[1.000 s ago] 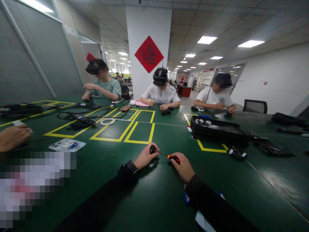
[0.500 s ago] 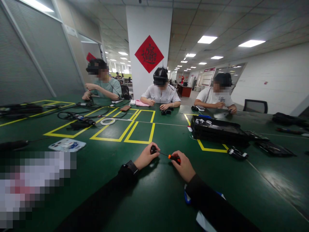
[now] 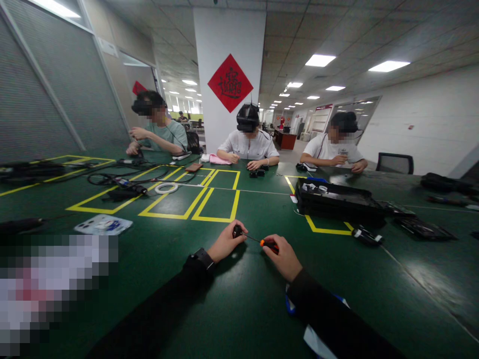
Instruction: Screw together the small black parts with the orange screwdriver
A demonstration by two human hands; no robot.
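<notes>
My right hand (image 3: pixel 281 257) is closed round the black and orange handle of a screwdriver (image 3: pixel 266 244). Its thin shaft points left, and the tip meets a small black part (image 3: pixel 237 231) pinched in my left hand (image 3: pixel 225 243). The fingers partly cover that part, so its exact kind does not show. Both hands are above the green table (image 3: pixel 232 309), and a dark watch (image 3: pixel 203 258) is on my left wrist. Under my right forearm, a blue-edged object (image 3: pixel 290 303) is mostly hidden.
A black tray (image 3: pixel 337 199) with small parts stands to the right, beside a small black device (image 3: pixel 367 236). Cables, a white cable coil (image 3: pixel 166 188) and a phone-like case (image 3: pixel 104 224) lie left. Three people in headsets or caps sit opposite. Yellow tape (image 3: pixel 213 219) marks the table.
Both hands keep almost the same pose, with the screwdriver still against the small black part. The whole view has shifted very slightly.
</notes>
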